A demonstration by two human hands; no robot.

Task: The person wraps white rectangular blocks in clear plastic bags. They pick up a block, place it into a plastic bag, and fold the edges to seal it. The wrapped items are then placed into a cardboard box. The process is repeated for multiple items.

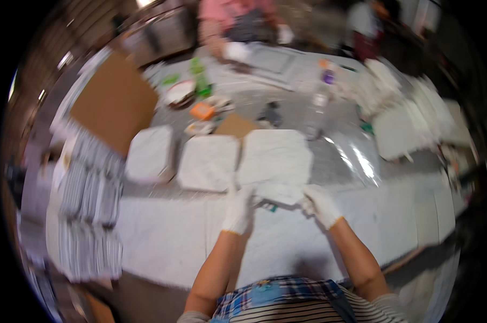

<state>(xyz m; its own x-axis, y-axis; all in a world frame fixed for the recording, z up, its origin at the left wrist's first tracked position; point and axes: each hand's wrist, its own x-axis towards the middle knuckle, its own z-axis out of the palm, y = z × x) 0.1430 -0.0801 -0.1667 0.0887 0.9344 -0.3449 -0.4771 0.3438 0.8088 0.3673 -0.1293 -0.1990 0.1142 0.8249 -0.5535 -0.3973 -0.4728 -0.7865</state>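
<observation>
White-gloved, the left hand [239, 211] and right hand [322, 205] seem to grip the near edge of a white panel [275, 159] over the tabletop [162, 229]. Handling looks unfinished, the panel not yet let go. Left of the panel sit two similar pieces [208, 162] and packed stacks [93, 196]; beyond it, brown card [236, 125] and an orange object [202, 111] crowd close; right, clear plastic [348, 156].
</observation>
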